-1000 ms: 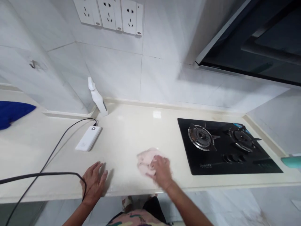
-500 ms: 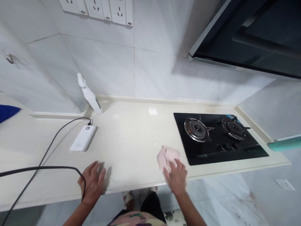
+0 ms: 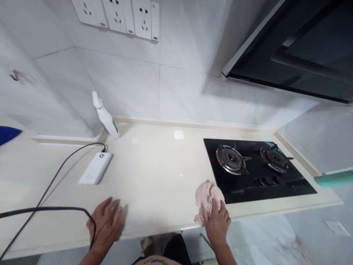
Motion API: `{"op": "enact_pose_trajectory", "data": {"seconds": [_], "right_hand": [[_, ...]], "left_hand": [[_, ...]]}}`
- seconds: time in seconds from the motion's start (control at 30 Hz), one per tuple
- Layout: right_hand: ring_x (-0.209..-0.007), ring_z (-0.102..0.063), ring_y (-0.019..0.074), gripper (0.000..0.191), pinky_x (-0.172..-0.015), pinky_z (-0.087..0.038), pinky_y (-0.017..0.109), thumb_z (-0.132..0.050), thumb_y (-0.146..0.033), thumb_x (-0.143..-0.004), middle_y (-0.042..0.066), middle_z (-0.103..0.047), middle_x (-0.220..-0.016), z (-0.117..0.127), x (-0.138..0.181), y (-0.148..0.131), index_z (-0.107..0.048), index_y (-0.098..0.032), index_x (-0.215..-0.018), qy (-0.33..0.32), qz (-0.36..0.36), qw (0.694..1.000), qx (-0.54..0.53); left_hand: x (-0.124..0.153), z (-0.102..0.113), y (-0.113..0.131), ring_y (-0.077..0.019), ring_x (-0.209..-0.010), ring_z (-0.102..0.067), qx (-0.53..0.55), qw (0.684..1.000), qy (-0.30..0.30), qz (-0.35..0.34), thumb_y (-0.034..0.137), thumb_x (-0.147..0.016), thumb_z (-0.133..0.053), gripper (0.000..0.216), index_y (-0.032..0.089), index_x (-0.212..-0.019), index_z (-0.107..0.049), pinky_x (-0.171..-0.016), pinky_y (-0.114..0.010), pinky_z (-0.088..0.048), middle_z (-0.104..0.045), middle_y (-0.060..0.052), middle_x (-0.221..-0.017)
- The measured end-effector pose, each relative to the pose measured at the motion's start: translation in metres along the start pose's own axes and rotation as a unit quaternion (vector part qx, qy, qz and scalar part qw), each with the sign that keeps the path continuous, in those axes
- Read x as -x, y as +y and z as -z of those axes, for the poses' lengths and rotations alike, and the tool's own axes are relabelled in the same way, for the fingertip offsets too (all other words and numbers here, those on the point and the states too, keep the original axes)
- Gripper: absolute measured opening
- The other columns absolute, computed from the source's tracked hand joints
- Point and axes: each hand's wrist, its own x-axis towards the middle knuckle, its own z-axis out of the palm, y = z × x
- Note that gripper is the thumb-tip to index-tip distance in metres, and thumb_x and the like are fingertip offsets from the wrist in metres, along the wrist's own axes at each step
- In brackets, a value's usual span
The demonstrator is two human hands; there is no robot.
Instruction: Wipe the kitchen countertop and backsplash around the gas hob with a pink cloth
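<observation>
My right hand point(image 3: 217, 221) presses down on a crumpled pink cloth point(image 3: 207, 195) at the front edge of the cream countertop point(image 3: 154, 173), just left of the black gas hob point(image 3: 256, 167). Its fingers lie over the cloth's near side. My left hand point(image 3: 104, 224) rests flat on the countertop near the front edge, fingers spread and holding nothing. A black cable point(image 3: 44, 210) runs right beside it.
A white power bank point(image 3: 95, 168) with the cable plugged in lies at the left. A white spray bottle point(image 3: 104, 117) stands in the back corner. Wall sockets point(image 3: 121, 16) are above, a dark range hood point(image 3: 298, 51) at upper right, a blue cloth point(image 3: 8, 133) far left.
My right hand has slid the pink cloth rightward along the counter's front, from the middle to beside the hob. My left hand has stayed in place.
</observation>
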Motion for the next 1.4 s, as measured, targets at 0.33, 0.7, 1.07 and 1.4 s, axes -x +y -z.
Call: {"op": "enact_pose_trajectory", "data": {"seconds": [0.33, 0.7, 1.07, 1.4], "right_hand": [[-0.126, -0.055, 0.0475, 0.078, -0.099, -0.047, 0.064, -0.044, -0.069, -0.102, 0.034, -0.045, -0.157, -0.082, -0.136, -0.055, -0.06, -0.01, -0.151, 0.056, 0.051, 0.997, 0.031], [-0.15, -0.039, 0.0434, 0.067, -0.12, -0.028, 0.062, -0.055, -0.06, -0.101, 0.022, -0.029, -0.175, -0.121, -0.339, -0.142, -0.055, -0.029, -0.16, -0.157, 0.012, 0.986, -0.051], [-0.163, -0.021, 0.0436, 0.062, -0.127, -0.019, 0.061, -0.059, -0.056, -0.104, 0.013, -0.017, -0.182, -0.099, -0.26, -0.325, -0.053, -0.035, -0.163, -0.26, 0.236, 0.93, -0.11], [-0.166, -0.013, 0.0449, 0.065, -0.13, -0.016, 0.064, -0.069, -0.061, -0.097, 0.008, -0.012, -0.184, -0.019, -0.053, -0.371, -0.057, -0.039, -0.157, -0.327, 0.471, 0.794, -0.201]], "left_hand": [[0.003, -0.005, -0.004, -0.0395, -0.14, -0.058, 0.006, 0.999, 0.039, 0.026, 0.056, -0.099, -0.045, 0.041, 0.032, -0.116, -0.075, -0.116, -0.074, -0.045, -0.067, -0.012, -0.143], [0.02, -0.019, -0.018, -0.0395, -0.136, -0.062, -0.009, 0.995, 0.096, -0.02, 0.05, -0.099, -0.057, 0.032, 0.036, -0.124, -0.071, -0.112, -0.074, -0.051, -0.068, -0.013, -0.143], [0.032, -0.016, -0.006, -0.0367, -0.145, -0.054, -0.002, 0.987, 0.155, -0.042, 0.04, -0.101, -0.058, 0.046, 0.041, -0.147, -0.054, -0.114, -0.068, -0.051, -0.058, -0.012, -0.155], [0.034, -0.019, -0.007, -0.0351, -0.15, -0.051, 0.042, 0.977, 0.206, -0.033, 0.042, -0.099, -0.059, 0.059, 0.038, -0.157, -0.046, -0.119, -0.063, -0.048, -0.052, -0.012, -0.161]]}}
